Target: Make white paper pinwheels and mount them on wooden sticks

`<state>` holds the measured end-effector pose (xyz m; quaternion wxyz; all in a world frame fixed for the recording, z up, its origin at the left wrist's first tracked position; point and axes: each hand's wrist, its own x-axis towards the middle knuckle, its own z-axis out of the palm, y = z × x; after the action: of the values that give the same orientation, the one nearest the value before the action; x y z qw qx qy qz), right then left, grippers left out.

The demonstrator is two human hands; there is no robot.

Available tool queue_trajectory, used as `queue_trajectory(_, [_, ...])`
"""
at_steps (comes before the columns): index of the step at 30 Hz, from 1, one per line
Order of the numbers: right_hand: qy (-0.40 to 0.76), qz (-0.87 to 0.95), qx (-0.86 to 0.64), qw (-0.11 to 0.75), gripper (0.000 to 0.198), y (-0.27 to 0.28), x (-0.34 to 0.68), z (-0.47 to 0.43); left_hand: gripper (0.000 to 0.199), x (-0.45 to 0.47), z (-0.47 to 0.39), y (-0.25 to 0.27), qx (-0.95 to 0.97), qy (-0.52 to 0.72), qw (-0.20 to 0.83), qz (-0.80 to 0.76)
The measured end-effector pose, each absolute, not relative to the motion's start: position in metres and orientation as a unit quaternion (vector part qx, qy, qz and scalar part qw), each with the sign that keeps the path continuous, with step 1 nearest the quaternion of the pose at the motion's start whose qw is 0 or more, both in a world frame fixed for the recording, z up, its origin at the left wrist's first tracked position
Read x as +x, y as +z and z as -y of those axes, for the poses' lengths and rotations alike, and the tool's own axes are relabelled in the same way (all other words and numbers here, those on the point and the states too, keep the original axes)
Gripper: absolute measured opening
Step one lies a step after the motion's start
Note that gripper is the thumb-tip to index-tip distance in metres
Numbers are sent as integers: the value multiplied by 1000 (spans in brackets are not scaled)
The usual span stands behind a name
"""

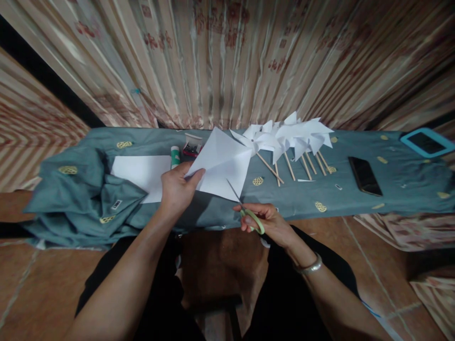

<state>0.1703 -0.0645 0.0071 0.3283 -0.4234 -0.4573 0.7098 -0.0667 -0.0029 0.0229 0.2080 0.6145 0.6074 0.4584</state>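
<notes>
My left hand (178,185) pinches a square sheet of white paper (223,158) at its left corner, thumb on top. The sheet is held up over the table, one corner pointing away from me. In my right hand (263,219) is a pair of scissors (253,220) with light green handles. Their blades lie at the sheet's near corner, pointing in toward its middle. Several white paper pinwheels (291,135) on wooden sticks lie in a row just beyond, to the right of the sheet.
A stack of white paper (142,173) lies left, partly under bunched cloth (95,199). Behind my left hand are a green glue stick (175,156) and a small container (192,144). A phone (365,175) and a blue-framed device (428,142) lie right. A pleated curtain (231,61) hangs behind.
</notes>
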Motion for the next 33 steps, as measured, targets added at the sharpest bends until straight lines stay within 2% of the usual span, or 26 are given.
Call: queue_trajectory(33, [707, 443, -439, 333, 41, 7, 166, 63, 15, -62, 7, 23, 648, 450, 205, -579])
